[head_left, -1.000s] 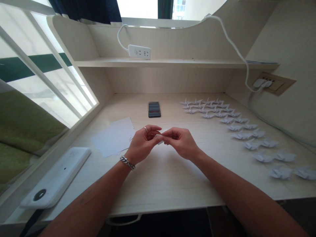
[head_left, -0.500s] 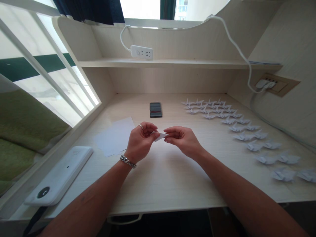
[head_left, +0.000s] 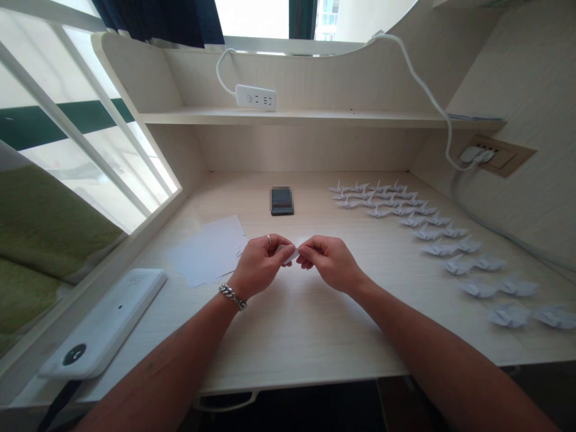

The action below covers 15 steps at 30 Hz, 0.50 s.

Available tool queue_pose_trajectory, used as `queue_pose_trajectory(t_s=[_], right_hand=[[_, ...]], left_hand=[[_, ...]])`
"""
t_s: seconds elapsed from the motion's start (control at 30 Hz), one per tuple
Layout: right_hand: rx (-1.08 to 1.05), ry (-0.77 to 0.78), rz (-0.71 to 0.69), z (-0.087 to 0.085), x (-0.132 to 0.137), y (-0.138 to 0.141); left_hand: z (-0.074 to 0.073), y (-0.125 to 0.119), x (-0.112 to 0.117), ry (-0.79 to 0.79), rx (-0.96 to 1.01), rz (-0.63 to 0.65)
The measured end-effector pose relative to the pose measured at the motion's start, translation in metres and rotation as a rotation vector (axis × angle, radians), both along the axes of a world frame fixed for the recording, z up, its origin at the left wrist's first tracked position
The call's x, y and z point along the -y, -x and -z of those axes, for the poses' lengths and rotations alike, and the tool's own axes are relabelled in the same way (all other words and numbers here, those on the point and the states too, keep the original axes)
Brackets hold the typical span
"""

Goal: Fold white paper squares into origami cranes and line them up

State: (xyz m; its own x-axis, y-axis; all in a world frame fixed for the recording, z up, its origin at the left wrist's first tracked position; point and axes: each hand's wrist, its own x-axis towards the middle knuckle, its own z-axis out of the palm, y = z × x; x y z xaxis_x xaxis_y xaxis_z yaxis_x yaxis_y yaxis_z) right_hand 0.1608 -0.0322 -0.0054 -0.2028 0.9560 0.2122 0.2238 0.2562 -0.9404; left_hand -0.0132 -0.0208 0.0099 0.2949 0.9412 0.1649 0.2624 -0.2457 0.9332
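Observation:
Both hands meet above the middle of the pale wooden desk (head_left: 297,336), pinching one small folded piece of white paper (head_left: 291,254) between them. My left hand (head_left: 258,264), with a ring and a chain bracelet at the wrist, is closed on the paper's left end. My right hand (head_left: 327,260) is closed on its right end, fingertips touching the left hand's. Most of the paper is hidden by the fingers. A loose stack of white paper sheets (head_left: 207,250) lies flat just left of my left hand.
Several folded white paper cranes (head_left: 443,240) lie in rows along the desk's right side. A dark phone (head_left: 282,200) lies at the back centre. A white flat device (head_left: 105,321) sits at the front left. A power strip (head_left: 255,97) rests on the shelf, cable to a wall socket (head_left: 488,155).
My hands have come closer together, so the folded paper that showed between them half a second ago is now mostly covered by the fingertips.

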Motion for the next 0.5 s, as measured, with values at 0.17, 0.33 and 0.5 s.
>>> queue_pose_trajectory(t_s=[0.17,0.33,0.5], right_hand=[[0.012,-0.037,0.029,0.0032,-0.0039,-0.0026],[-0.037,-0.038,0.018,0.0048,-0.0051,-0.0045],[-0.014,0.008,-0.052,0.0061,-0.0077,-0.007]], left_hand=[[0.0008,0.0006,-0.0003,-0.087,-0.132,-0.081],[0.0018,0.0017,-0.0015,-0.064,-0.112,-0.043],[0.0008,0.0018,0.0001,-0.171,-0.259,-0.095]])
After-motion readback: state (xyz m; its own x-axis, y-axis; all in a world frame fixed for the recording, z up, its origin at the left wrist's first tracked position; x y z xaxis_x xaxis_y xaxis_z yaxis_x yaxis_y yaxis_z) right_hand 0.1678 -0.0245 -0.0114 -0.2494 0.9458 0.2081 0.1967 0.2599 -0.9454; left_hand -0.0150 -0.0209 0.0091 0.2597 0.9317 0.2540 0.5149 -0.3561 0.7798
